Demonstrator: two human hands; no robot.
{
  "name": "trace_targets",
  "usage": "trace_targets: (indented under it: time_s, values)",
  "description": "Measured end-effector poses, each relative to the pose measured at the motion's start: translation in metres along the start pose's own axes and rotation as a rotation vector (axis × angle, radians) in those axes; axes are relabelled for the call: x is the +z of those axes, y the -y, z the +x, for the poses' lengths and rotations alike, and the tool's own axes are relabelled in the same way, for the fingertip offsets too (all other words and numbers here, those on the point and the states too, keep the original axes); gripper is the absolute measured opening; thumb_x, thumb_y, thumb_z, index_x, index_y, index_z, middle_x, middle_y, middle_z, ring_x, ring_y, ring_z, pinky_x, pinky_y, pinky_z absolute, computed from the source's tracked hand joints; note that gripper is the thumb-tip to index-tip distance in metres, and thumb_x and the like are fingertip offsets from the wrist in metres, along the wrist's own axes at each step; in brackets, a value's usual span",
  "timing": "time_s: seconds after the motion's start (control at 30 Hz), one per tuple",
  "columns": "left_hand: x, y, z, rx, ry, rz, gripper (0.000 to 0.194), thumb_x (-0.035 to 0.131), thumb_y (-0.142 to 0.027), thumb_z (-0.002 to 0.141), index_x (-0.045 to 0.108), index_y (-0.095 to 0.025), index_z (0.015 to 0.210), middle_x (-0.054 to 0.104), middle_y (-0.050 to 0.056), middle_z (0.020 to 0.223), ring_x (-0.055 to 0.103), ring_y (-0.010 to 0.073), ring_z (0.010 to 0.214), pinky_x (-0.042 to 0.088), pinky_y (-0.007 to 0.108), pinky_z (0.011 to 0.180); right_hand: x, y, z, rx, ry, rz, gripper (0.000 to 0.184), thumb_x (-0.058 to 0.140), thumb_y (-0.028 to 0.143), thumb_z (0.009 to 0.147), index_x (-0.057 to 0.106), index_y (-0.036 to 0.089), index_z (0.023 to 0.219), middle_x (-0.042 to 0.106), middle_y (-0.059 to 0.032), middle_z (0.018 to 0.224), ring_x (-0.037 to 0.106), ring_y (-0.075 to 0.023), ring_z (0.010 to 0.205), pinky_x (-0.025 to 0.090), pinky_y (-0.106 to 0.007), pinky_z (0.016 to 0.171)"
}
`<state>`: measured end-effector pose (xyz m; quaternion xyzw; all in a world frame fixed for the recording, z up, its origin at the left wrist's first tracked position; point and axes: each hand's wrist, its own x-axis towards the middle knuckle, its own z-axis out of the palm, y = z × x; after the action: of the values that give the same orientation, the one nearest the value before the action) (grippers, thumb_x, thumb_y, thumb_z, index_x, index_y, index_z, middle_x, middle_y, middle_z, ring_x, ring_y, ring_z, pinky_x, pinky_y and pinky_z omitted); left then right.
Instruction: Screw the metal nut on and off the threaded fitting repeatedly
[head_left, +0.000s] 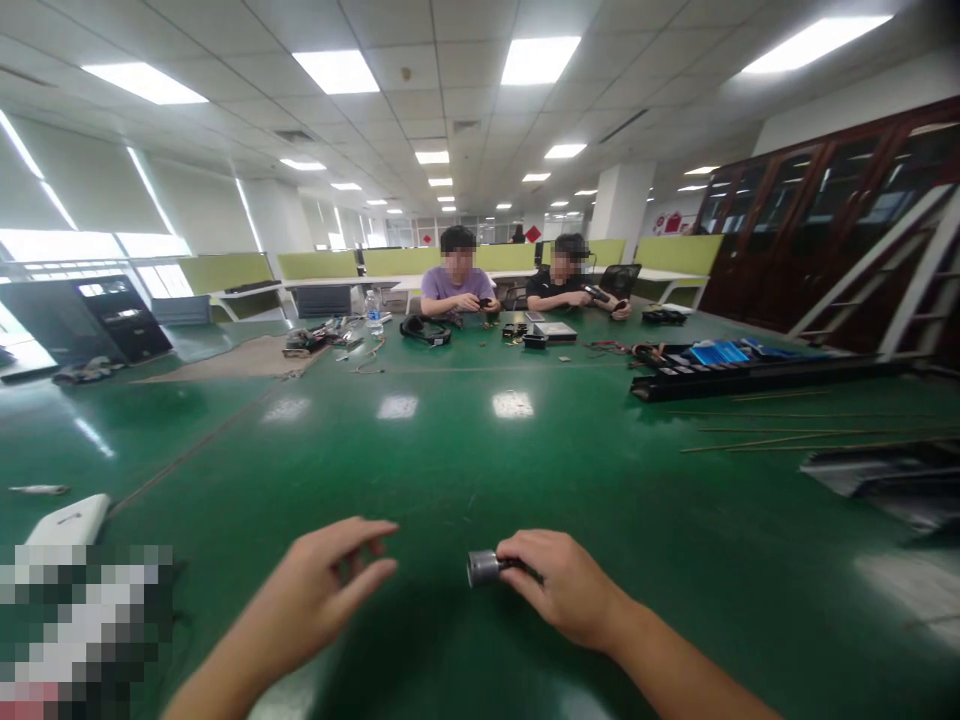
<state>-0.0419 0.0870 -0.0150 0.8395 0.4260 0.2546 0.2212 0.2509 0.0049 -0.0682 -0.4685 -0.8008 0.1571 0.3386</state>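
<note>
My right hand (562,580) pinches the dark, narrow end of a small silver metal cylinder (482,568) between thumb and fingers. The cylinder points left, with its round end facing my left hand. Part of its dark end is hidden by my fingers, and its exact kind does not show. My left hand (330,580) is held over the green table (450,450), thumb and fingers apart, with nothing between them. A gap separates it from the cylinder.
A white box-like item (71,522) lies at the left. Across the table, two people sit behind a water bottle (373,310), a black headset-like item (426,329) and small parts. At right are a black rail (720,381), blue packs (716,353) and thin rods (780,440).
</note>
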Motion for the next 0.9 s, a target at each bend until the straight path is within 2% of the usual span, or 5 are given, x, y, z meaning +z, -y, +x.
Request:
trace_targets:
  time_s: [0.13, 0.27, 0.43, 0.73, 0.9]
  values:
    - [0.061, -0.023, 0.034, 0.06, 0.275, -0.318, 0.056, 0.082, -0.041, 0.066, 0.067, -0.02, 0.116, 0.069, 0.004, 0.093, 0.056, 0.0127, 0.063, 0.044, 0.022, 0.058, 0.0, -0.008, 0.001, -0.037, 0.027, -0.156, 0.016, 0.051, 0.026, 0.096, 0.064, 0.019, 0.102, 0.068, -0.0055, 0.089, 0.06, -0.0191, 0.08, 0.043, -0.03, 0.075]
    - [0.095, -0.017, 0.04, -0.031, 0.353, -0.442, 0.037, 0.081, -0.04, 0.067, 0.073, -0.013, 0.092, 0.066, 0.003, 0.069, 0.057, 0.0132, 0.059, 0.043, 0.021, 0.055, 0.004, -0.011, 0.001, -0.039, 0.038, -0.224, 0.016, 0.052, 0.028, 0.095, 0.066, 0.02, 0.1, 0.068, -0.0052, 0.085, 0.06, -0.0189, 0.077, 0.043, -0.03, 0.074]
    - [0.093, -0.011, 0.029, -0.183, 0.27, -0.635, 0.038, 0.082, -0.035, 0.066, 0.072, -0.014, 0.097, 0.073, 0.007, 0.087, 0.068, 0.0206, 0.078, 0.055, 0.029, 0.073, 0.01, -0.008, 0.003, 0.037, -0.054, -0.079, 0.016, 0.061, 0.029, 0.09, 0.069, 0.021, 0.101, 0.071, -0.0046, 0.088, 0.063, -0.0183, 0.08, 0.045, -0.029, 0.076]
    - [0.093, -0.013, 0.03, -0.072, 0.177, -0.7, 0.027, 0.079, -0.03, 0.073, 0.068, -0.017, 0.094, 0.068, 0.005, 0.097, 0.068, 0.0215, 0.089, 0.059, 0.031, 0.081, 0.008, -0.012, 0.005, 0.233, -0.173, 0.219, 0.048, 0.075, 0.021, 0.072, 0.065, 0.025, 0.119, 0.073, -0.0026, 0.097, 0.067, -0.0193, 0.086, 0.05, -0.03, 0.081]
    - [0.092, -0.013, 0.029, -0.043, 0.153, -0.679, 0.025, 0.079, -0.028, 0.073, 0.068, -0.017, 0.092, 0.067, 0.005, 0.098, 0.068, 0.0209, 0.089, 0.059, 0.03, 0.079, 0.0, -0.009, 0.007, 0.224, -0.212, 0.182, 0.027, 0.074, 0.02, 0.073, 0.071, 0.021, 0.099, 0.071, -0.0021, 0.086, 0.065, -0.0168, 0.077, 0.049, -0.028, 0.073]
